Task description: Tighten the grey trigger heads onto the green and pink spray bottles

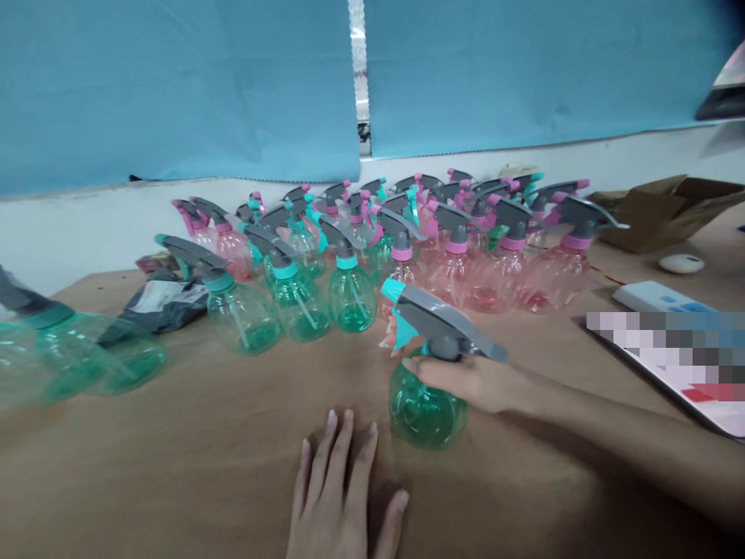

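My right hand [466, 380] is wrapped round the neck of a green spray bottle [427, 415] with a grey and turquoise trigger head. The nozzle points to the left, and some of my fingers are hidden behind the bottle. To the left of it, my left hand [337, 485] rests palm down on the wooden table [221, 458], fingers spread, holding nothing. Beyond my hands stands a green spray bottle [352, 299] with a turquoise collar, beside another green spray bottle [299, 310]. A pink spray bottle [451, 272] is in the front row to their right.
Several more pink and green bottles crowd the back. Blurred green bottles [98, 365] stand at the far left near a black plastic bag [166, 299]. An open cardboard box [663, 210], a white mouse [680, 264] and a screen device [669, 373] lie to the right.
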The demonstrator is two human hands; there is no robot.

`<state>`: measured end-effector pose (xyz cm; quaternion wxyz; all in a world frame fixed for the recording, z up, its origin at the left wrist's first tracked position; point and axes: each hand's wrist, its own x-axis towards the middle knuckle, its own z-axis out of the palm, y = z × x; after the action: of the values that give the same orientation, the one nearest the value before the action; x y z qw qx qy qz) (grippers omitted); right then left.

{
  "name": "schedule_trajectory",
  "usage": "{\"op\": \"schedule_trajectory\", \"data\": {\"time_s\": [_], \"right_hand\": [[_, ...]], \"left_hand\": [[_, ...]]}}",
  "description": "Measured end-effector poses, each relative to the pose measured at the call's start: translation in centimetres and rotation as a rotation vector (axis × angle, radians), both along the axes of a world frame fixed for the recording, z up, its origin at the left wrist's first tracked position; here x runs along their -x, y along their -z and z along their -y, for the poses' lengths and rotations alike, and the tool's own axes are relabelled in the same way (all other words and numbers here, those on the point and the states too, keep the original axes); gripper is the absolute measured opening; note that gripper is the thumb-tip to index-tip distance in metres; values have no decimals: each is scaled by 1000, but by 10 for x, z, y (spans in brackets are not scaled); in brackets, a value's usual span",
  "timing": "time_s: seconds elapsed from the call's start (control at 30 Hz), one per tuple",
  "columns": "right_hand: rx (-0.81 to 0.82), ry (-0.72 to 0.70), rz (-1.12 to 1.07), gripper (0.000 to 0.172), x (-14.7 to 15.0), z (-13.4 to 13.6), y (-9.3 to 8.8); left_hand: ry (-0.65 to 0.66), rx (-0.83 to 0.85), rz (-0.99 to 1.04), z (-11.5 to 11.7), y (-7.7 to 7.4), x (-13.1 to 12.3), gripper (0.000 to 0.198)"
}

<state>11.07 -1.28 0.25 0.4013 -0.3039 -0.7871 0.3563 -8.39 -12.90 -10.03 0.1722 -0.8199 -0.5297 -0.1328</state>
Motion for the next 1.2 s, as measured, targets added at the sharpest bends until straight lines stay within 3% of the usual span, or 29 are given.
{"op": "schedule_trajectory", "data": {"time_s": [0.17,0.33,0.7,1.0,1.2], "right_hand": [[84,-148,-172,48,2,-2,5],[67,-160,-257,54,5,-1,6],[75,-108,-164,51,6,-3,9],[17,-152,-207,62,24,0,9],[72,-160,-237,52,46,4,15]], "left_hand": [[-1,-10,0,-1,0,-1,56],[-11,7,16,-1,0,-2,56],[-4,-14,76,2,-3,-4,52],[-48,72,153,7,-13,-11,52],[1,193,168,16,-30,15,54]]}}
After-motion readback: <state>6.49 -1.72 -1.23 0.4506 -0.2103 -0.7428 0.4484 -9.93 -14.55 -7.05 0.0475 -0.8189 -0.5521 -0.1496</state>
